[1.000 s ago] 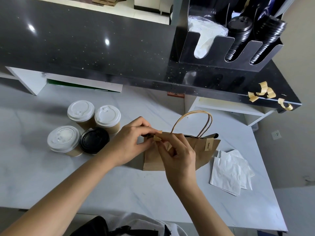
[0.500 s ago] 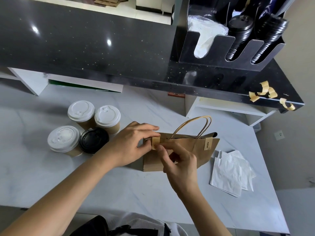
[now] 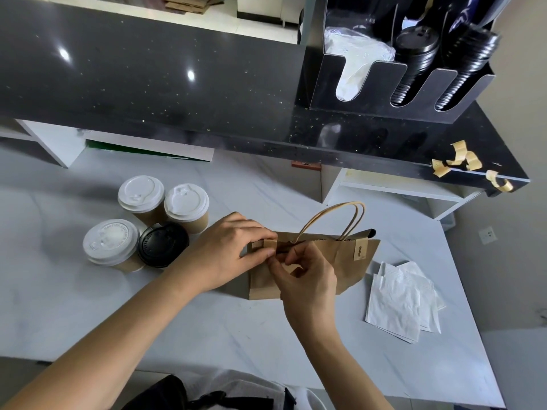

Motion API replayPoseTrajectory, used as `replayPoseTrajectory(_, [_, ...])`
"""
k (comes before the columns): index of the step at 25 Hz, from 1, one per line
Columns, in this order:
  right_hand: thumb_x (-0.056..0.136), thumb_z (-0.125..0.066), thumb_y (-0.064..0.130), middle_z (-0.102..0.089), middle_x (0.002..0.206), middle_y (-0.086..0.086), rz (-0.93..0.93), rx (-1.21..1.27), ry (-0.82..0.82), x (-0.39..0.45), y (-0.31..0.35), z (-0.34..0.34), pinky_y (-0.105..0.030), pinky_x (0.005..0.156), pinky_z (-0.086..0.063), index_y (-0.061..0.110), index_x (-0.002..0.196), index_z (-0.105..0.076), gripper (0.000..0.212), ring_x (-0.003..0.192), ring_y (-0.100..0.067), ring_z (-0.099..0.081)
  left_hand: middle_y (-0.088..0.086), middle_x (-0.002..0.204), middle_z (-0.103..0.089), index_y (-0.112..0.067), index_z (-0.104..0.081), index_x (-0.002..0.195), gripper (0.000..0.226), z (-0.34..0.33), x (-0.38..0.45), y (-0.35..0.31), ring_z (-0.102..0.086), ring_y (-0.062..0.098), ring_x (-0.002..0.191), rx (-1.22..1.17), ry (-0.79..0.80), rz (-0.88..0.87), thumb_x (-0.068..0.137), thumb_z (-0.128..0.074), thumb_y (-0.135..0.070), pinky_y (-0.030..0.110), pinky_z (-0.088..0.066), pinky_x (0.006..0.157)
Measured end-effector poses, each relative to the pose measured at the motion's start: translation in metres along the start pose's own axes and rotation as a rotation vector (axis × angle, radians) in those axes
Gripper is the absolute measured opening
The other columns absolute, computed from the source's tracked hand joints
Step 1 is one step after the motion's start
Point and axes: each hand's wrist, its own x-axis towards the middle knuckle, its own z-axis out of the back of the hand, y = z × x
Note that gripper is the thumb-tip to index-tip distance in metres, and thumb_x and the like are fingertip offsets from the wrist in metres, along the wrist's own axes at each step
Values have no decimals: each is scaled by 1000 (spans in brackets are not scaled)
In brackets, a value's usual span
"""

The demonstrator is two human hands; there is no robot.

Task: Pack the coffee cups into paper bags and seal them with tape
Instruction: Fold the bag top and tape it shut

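A brown paper bag with twisted paper handles stands on the white marble counter. One tan tape strip sits folded over its top right edge. My left hand pinches the bag's top left edge, thumb on a second tan tape strip. My right hand pinches the bag's rim just right of that strip. To the left of the bag stand several lidded coffee cups: three with white lids and one with a black lid.
White paper napkins lie right of the bag. A black raised counter runs along the back, carrying a lid holder and loose tape pieces near its right end. The counter's right edge drops to the floor.
The tape strip went from held above the bag's top left edge to folded down over it. Both hands lowered onto the rim and now press there.
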Motion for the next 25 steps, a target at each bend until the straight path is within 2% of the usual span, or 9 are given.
replayPoseTrajectory(3, [83, -81, 23, -65, 73, 6, -24, -70, 13, -1, -3, 1, -45, 54, -50, 24, 70, -52, 32, 58, -30, -58, -18, 118, -69, -29, -69, 127, 51, -2, -1, -1, -54, 8, 109, -1, -5, -4, 92, -48, -60, 34, -51, 94])
replayPoseTrajectory(8, [84, -80, 25, -66, 74, 5, -52, -112, 33, -2, -12, 8, -37, 50, -45, 24, 70, -54, 29, 58, -31, -60, -20, 114, -70, -34, -70, 127, 36, -4, -4, -3, -54, 7, 108, -45, -74, 33, 94, -64, -50, 37, -53, 90])
replayPoseTrajectory(11, [84, -79, 23, -66, 73, 6, -25, -129, 40, -2, -12, 12, -36, 51, -46, 26, 70, -55, 27, 57, -29, -61, -25, 112, -69, -43, -66, 128, 42, -5, -4, -6, -56, 7, 107, -44, -89, 39, 93, -51, -59, 35, -54, 87])
replayPoseTrajectory(14, [84, -78, 19, -68, 77, 9, 2, -105, 38, -3, -13, 22, -34, 53, -48, 28, 73, -60, 23, 59, -23, -62, -24, 112, -71, -43, -68, 126, 40, -7, -3, -6, -57, 8, 103, -22, -105, 13, 98, -44, -57, 33, -54, 85])
replayPoseTrajectory(18, [84, -79, 13, -68, 79, 10, 25, -21, -67, -2, -12, 47, -20, 51, -38, 21, 75, -61, 22, 49, -10, -47, -22, 109, -73, -38, -72, 124, 41, -10, -1, -5, -59, 10, 99, -18, -119, -16, 99, -43, -53, 32, -53, 85])
replayPoseTrajectory(23, [87, -74, 9, -62, 73, 7, 95, 14, -281, 5, -14, 80, -23, 54, -37, 20, 82, -59, 20, 51, -11, -41, -22, 109, -73, -36, -72, 122, 40, -11, -3, -5, -59, 10, 99, 11, -142, -16, 98, -45, -54, 31, -51, 86])
replayPoseTrajectory(25, [90, -70, 7, -63, 78, 9, 113, 40, -372, 11, -20, 93, -21, 57, -40, 22, 88, -58, 20, 56, -12, -45, -23, 111, -70, -36, -70, 121, 43, -10, -4, -6, -56, 9, 104, 27, -128, 19, 93, -50, -61, 33, -51, 88])
